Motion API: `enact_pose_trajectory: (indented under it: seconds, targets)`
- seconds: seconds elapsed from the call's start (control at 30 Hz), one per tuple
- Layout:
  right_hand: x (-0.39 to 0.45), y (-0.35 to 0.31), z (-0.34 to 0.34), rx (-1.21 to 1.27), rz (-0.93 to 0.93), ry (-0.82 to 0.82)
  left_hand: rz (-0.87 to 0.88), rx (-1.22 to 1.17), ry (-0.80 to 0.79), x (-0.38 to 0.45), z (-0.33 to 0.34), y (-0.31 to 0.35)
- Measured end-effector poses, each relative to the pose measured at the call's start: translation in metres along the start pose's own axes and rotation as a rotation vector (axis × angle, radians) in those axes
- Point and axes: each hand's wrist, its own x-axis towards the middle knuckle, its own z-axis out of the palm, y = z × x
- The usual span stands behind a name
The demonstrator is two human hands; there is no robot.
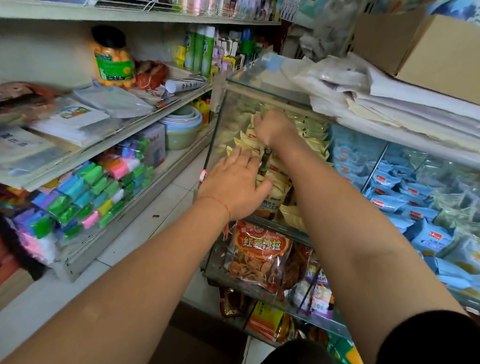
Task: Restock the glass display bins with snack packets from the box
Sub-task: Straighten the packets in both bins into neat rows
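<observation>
Both of your hands are inside the glass display bin (pixel 224 116), working on the pale yellow snack packets (pixel 273 184) stacked there.

**Handling.** The packets appear to be light, soft film pouches with crimped end seams. Expect them to crumple under pressure and to slide over one another, since the film looks slick. Take hold across the flat body or at a crimped seam, several at once if they lie aligned. Do not squeeze hard; the contents are probably brittle.

**Left hand.** Your left hand (pixel 234 182) is extended palm down, fingers fairly straight and slightly spread. The fingertips rest on the packets directly beneath and ahead of them, near the front of the pile. The fingers press rather than grasp.

**Right hand.** Your right hand (pixel 272 126) reaches deeper, beyond your left fingertips, wrist bent downward. Its fingers point into the pile and are blurred; whether they pinch a packet or only push cannot be determined.

**Surroundings.** Right of your right fingers, past a glass divider, lie blue packets (pixel 389 192). Below your left fingers, a lower bin holds an orange-red bag (pixel 258 253).
</observation>
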Motion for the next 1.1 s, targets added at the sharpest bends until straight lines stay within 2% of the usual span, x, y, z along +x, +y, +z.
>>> enact_pose_trajectory:
  seconds: [0.13, 0.23, 0.33, 0.4, 0.5, 0.53, 0.6, 0.67, 0.77, 0.93, 1.0, 1.1]
  targets:
    - [0.01, 0.008, 0.016, 0.001, 0.068, -0.133, 0.002, -0.016, -0.009, 0.001, 0.0, -0.001]
    - [0.008, 0.011, 0.018, 0.005, 0.043, -0.206, 0.006, -0.016, -0.002, 0.0, 0.001, -0.001]
    - [0.005, 0.016, 0.005, 0.051, 0.044, -0.162, 0.012, -0.01, 0.004, -0.001, 0.0, 0.0]
    - [0.003, 0.024, 0.007, -0.042, 0.086, -0.086, 0.009, -0.004, 0.004, -0.001, -0.001, 0.0]
    - [-0.011, 0.033, 0.015, -0.124, 0.22, -0.204, 0.004, 0.002, -0.005, -0.001, -0.001, 0.0]
    - [-0.016, 0.033, 0.012, -0.09, 0.215, -0.257, 0.002, 0.003, -0.007, -0.001, -0.002, 0.0]
    - [-0.024, 0.026, -0.005, 0.133, 0.188, -0.317, 0.0, 0.005, -0.013, 0.0, -0.003, 0.0]
    - [-0.029, 0.017, -0.023, 0.209, 0.112, -0.212, -0.003, 0.009, -0.016, 0.0, -0.003, 0.0]
    - [-0.032, 0.013, -0.034, 0.044, 0.071, -0.078, -0.007, 0.014, -0.025, -0.001, -0.002, 0.0]
    - [-0.047, 0.028, -0.018, -0.116, 0.114, -0.347, -0.002, 0.01, -0.028, -0.001, -0.003, 0.0]
    - [-0.051, 0.032, -0.008, -0.055, 0.079, -0.278, -0.001, 0.007, -0.024, 0.0, -0.002, -0.001]
    - [-0.056, 0.031, -0.011, -0.058, 0.013, 0.0, -0.003, -0.003, -0.016, 0.0, -0.001, -0.001]
